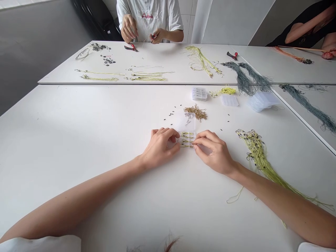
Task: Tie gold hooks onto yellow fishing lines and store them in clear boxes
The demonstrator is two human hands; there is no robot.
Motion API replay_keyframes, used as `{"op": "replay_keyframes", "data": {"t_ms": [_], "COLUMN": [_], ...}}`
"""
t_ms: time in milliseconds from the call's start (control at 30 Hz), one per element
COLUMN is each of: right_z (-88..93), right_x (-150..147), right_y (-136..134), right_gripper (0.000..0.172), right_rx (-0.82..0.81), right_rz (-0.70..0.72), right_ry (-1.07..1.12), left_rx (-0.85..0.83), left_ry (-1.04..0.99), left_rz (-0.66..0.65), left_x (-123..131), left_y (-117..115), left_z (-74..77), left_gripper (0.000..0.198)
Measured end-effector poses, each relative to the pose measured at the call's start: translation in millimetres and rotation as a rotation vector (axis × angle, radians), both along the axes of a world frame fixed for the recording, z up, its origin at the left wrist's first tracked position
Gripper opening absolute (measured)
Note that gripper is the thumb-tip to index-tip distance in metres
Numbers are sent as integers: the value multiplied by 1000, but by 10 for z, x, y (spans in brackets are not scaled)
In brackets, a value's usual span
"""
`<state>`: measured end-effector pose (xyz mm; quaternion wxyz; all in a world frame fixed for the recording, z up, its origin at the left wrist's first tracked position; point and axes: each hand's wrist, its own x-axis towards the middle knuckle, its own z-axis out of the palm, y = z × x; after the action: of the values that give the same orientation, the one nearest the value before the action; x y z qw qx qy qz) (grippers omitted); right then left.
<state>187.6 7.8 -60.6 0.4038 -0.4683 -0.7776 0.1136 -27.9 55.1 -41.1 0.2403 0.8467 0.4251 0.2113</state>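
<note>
A small clear plastic box (187,134) lies with its lid (191,122) folded back, away from me. Short yellow-green fishing rigs (187,141) with dark ends sit in rows in its slots. My left hand (161,146) is curled against the box's left side, thumb and forefinger gripping it. At the right edge of the box, my right hand (216,151) pinches with thumb and fingertips by the end of one row; what lies between the tips is too small to make out. Just behind the lid is a pile of brass-coloured swivels (198,112).
Green hooked lines (258,154) lie beside my right forearm. Farther back are a filled box (198,93), a yellow line bundle (228,91), stacked clear boxes (262,101) and grey-blue lines (241,78). Across the table, a person in a white shirt (151,21) works near red-handled pliers (131,48).
</note>
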Motion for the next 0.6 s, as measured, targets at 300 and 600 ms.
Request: {"op": "replay_keyframes", "data": {"t_ms": [300, 600], "right_z": [-2, -25], "right_x": [58, 89], "right_y": [80, 111], "right_gripper": [38, 58], "right_rx": [-187, -251], "right_rz": [-187, -117], "right_ry": [254, 479], "left_rx": [-73, -119], "left_ry": [-33, -54], "left_rz": [-17, -74], "left_x": [2, -45], "left_y": [3, 44], "left_z": [74, 100], "left_gripper": [22, 25]}}
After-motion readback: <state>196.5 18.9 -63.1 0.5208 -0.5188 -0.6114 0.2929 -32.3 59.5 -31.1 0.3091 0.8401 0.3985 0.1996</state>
